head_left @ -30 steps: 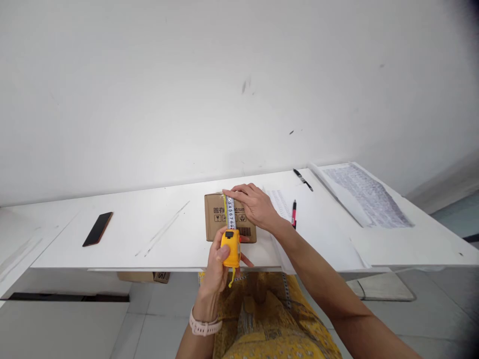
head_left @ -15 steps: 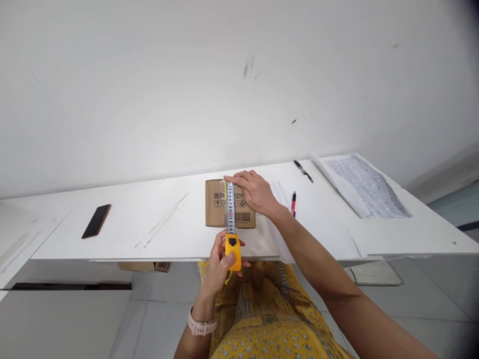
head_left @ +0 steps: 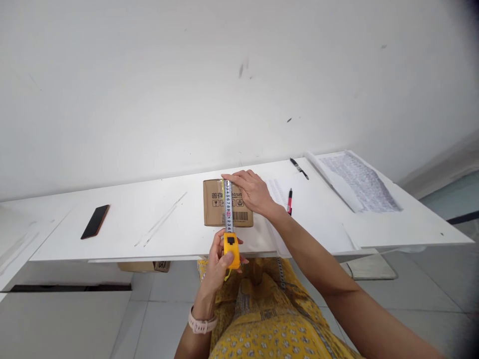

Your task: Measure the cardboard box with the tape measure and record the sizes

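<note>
A small brown cardboard box (head_left: pixel 214 215) with printed symbols and a barcode lies on the white table (head_left: pixel 127 214). My left hand (head_left: pixel 220 259) is wrapped round the yellow case of a tape measure (head_left: pixel 231 251) at the table's front edge. The tape's numbered blade runs from the case across the top of the box to its far edge. There, my right hand (head_left: pixel 252 190) presses the blade's end with its fingertips, the rest of the hand lying over the box's right side. The blade's tip is hidden under those fingers.
Left on the table lies a dark phone (head_left: pixel 95 222). To the right are a red and black pen (head_left: pixel 290 201), a black pen (head_left: pixel 299 168), white sheets (head_left: pixel 314 229) and a handwritten page (head_left: pixel 359 182). The wall (head_left: pixel 224 89) rises behind.
The view has shifted slightly, so things on the table appear a little further left. Both hands keep their hold on the tape measure, and the blade stays across the box.
</note>
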Demonstrator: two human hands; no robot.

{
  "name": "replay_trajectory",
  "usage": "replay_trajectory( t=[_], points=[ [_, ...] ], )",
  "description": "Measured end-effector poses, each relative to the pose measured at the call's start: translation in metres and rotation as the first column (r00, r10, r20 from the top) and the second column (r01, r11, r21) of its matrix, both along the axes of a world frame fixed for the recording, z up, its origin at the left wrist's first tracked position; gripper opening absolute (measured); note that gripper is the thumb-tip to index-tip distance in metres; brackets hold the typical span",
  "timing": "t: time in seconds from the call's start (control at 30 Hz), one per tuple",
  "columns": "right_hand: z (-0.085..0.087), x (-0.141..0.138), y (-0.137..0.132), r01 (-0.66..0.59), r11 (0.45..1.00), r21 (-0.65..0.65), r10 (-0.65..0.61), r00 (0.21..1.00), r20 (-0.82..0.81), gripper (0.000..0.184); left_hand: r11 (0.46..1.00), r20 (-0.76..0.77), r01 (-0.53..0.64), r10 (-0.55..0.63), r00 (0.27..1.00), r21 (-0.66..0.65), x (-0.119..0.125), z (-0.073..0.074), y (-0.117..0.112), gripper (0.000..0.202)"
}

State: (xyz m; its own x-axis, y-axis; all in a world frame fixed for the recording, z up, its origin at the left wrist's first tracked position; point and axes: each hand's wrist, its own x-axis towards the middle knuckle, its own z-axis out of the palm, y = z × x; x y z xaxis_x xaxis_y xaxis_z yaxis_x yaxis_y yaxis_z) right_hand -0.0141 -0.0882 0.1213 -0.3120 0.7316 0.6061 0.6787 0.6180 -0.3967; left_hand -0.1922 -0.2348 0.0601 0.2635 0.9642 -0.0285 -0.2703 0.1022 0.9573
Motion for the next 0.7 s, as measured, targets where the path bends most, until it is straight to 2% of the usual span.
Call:
replay_trajectory(
  t=[0.1,0.17,0.27,0.33,0.4,0.43,0.53,0.6,0.7],
  points=[
    [-0.011,-0.008,-0.011,0.034,0.997,0.071,-0.031,0.998,-0.052,0.058,0.999,0.096,-0.039,0.04,0.995,-0.013,-0.015,0.01,-0.019,0.071],
    [-0.026,-0.021,-0.02,0.032,0.991,0.132,-0.023,0.997,-0.07,0.053,0.989,0.133,-0.15,0.15,0.98,-0.011,-0.03,0.02,-0.034,0.076],
    [-0.05,-0.045,-0.032,-0.118,0.976,0.183,0.122,0.992,-0.01,0.044,0.942,0.1,-0.336,0.332,0.938,0.023,-0.048,0.033,-0.05,0.079],
    [-0.055,-0.056,-0.04,-0.175,0.974,0.144,0.184,0.981,-0.055,0.041,0.926,0.04,-0.376,0.374,0.926,0.043,-0.051,0.038,-0.055,0.081],
    [-0.05,-0.055,-0.051,-0.156,0.987,0.044,0.162,0.953,-0.256,0.038,0.95,-0.038,-0.312,0.313,0.949,0.029,-0.049,0.038,-0.059,0.082],
    [-0.043,-0.05,-0.058,-0.15,0.988,-0.025,0.129,0.913,-0.388,0.038,0.968,-0.079,-0.249,0.249,0.965,0.007,-0.046,0.036,-0.061,0.083],
    [-0.023,-0.014,-0.081,-0.23,0.951,-0.206,0.032,0.736,-0.676,0.044,0.994,-0.192,-0.011,-0.009,0.981,-0.106,-0.039,0.022,-0.061,0.083],
    [-0.016,0.017,-0.098,-0.255,0.926,-0.278,-0.034,0.677,-0.735,0.042,0.979,-0.258,0.144,-0.178,0.949,-0.145,-0.033,0.013,-0.056,0.083],
    [-0.022,0.051,-0.122,-0.172,0.914,-0.368,-0.165,0.671,-0.723,0.034,0.93,-0.329,0.354,-0.366,0.87,-0.101,-0.018,0.006,-0.039,0.081]
  ],
)
